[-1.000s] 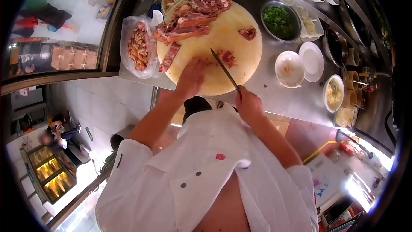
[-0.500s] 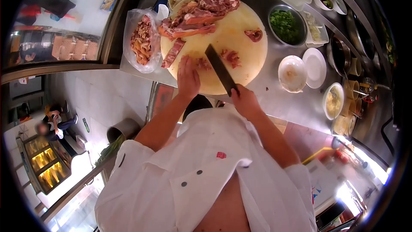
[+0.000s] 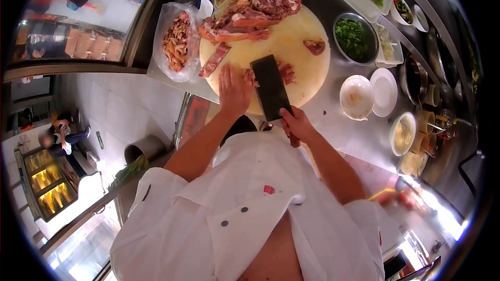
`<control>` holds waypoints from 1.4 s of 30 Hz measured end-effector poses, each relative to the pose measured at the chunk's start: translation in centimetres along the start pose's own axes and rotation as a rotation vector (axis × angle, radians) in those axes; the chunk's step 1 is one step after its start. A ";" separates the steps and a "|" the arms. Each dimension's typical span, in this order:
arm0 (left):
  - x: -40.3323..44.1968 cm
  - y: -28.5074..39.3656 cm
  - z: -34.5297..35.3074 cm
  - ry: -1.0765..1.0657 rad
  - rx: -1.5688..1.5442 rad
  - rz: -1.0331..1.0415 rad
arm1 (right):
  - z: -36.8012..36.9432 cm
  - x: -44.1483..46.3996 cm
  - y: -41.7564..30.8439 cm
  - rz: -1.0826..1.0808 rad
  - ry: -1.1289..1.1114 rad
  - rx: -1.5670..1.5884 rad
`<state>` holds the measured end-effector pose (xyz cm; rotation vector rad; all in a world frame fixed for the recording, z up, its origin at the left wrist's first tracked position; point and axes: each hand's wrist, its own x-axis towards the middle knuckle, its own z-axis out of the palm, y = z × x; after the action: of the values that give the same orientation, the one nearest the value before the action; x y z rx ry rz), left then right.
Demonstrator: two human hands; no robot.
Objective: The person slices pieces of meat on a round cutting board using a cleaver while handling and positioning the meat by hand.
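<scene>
My right hand (image 3: 297, 124) is closed round the handle of a dark, broad-bladed cleaver (image 3: 270, 84). The blade lies tilted nearly flat over the round cutting board (image 3: 307, 26) and covers part of the cut meat (image 3: 287, 73). My left hand (image 3: 234, 92) rests on the board with its fingers stretched out, left of the blade and beside a few meat bits (image 3: 250, 77). A strip of meat (image 3: 214, 59) lies just beyond my left fingertips. Large slabs of meat (image 3: 260, 14) sit at the board's far side, and a small piece (image 3: 314, 47) lies at its right.
Left of the board stands a clear bag of meat pieces (image 3: 177, 41). On the right are a metal bowl of chopped greens (image 3: 355, 38), a white bowl (image 3: 357, 97), a white plate (image 3: 384, 92) and a bowl of yellowish food (image 3: 403, 133). A person (image 3: 65, 134) sits far left.
The cleaver has turned from edge-on to showing its broad face, and now covers more of the cut meat. My left hand stays flat on the board.
</scene>
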<state>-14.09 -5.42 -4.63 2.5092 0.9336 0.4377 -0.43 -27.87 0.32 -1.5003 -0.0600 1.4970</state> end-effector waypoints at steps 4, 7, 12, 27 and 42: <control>0.2 0.8 0.4 0.027 -0.051 -0.013 | 2.4 0.5 -0.4 0.023 -0.017 -0.103; 0.2 1.4 0.6 0.056 -0.098 -0.013 | 3.4 1.6 0.3 0.029 -0.037 -0.112; 0.2 1.4 1.6 0.096 -0.163 -0.020 | 5.5 1.1 -1.6 0.070 -0.037 -0.157; 7.1 4.4 -4.2 0.133 -0.229 0.139 | 8.2 1.0 -7.4 -0.316 0.065 -0.403; 40.1 -6.6 -6.2 -0.144 -1.061 -0.402 | 8.0 3.6 -22.2 -0.483 0.444 -0.238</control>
<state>8.73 27.92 3.12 1.3438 0.8092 0.4464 6.87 -9.41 13.62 -1.8202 -0.3209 0.7756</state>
